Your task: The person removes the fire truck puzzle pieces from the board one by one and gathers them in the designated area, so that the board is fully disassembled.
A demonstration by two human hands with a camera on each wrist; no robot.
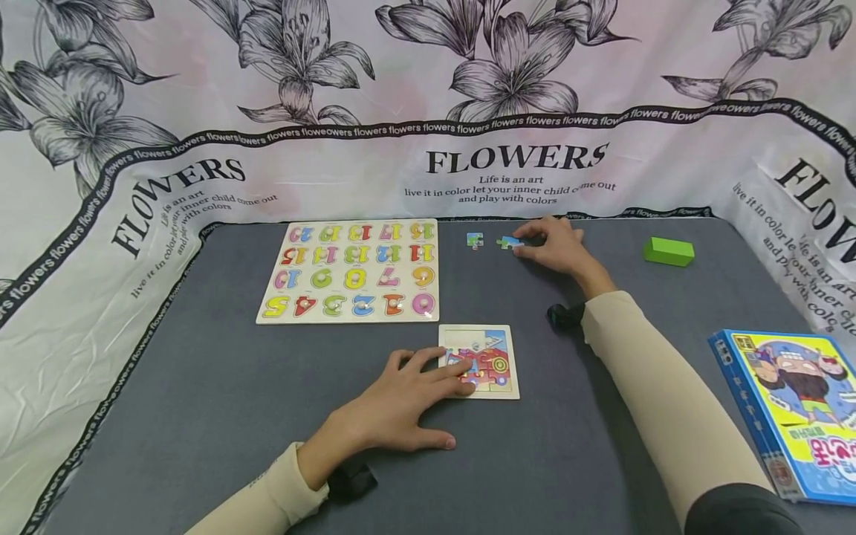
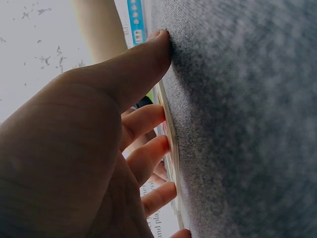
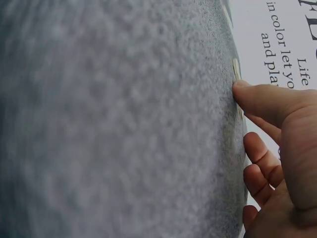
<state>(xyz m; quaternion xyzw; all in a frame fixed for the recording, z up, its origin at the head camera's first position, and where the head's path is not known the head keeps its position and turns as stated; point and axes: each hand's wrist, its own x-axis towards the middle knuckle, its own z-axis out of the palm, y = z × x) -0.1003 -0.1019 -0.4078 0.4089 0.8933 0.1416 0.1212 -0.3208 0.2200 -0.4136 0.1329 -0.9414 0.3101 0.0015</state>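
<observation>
At the far side of the table my right hand [image 1: 560,247] pinches a small blue-and-green jigsaw piece [image 1: 507,243] between thumb and index finger, with the piece at the cloth. In the right wrist view the pale edge of the piece [image 3: 237,68] shows beyond the thumb tip. Left of it lies a second jigsaw piece [image 1: 475,239], apart. My left hand [image 1: 404,401] is spread, its fingertips resting on a small square jigsaw board [image 1: 513,364] with a red vehicle picture. The fingers cover part of that picture. The left thumb touches the grey cloth.
A number puzzle board [image 1: 348,322] with colourful numerals lies behind and left of the small board. A green block [image 1: 669,251] sits at the back right. Nearer, on the right, lies a blue-and-yellow box [image 1: 789,416]. Flower-printed cloth [image 1: 348,178] rises behind the grey table [image 1: 221,371].
</observation>
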